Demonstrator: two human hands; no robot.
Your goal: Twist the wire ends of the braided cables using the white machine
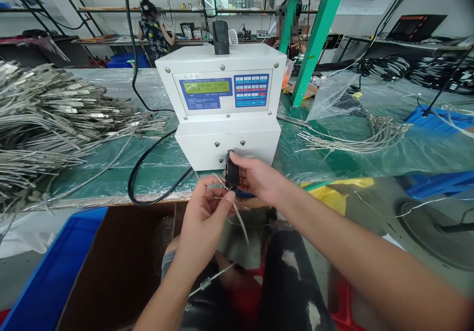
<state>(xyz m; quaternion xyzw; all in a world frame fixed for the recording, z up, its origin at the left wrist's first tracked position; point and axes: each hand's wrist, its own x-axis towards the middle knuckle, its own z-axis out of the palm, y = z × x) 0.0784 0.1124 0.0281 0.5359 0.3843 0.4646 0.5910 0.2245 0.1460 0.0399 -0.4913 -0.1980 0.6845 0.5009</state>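
Note:
A white machine (226,138) with a small lit display (206,87) and a keypad (251,90) faces me on the table. From its lower front sticks out a black cylindrical head (232,173). My right hand (255,175) is closed around this head, thumb on top. Just to the left, my left hand (209,207) pinches a thin pale cable (241,222) whose end is at the tip of the black head. The cable hangs down past my fingers; whether its end sits inside the head I cannot tell. A cable with a clear sleeve (205,283) lies over my lap.
Heaped pale cables (55,119) cover the table's left side; a smaller bundle (370,133) lies right. A black power cord (135,173) loops over the front edge. Below left stand a cardboard box (122,262) and blue bin (48,281). A green post (314,45) rises behind. Two people work farther back.

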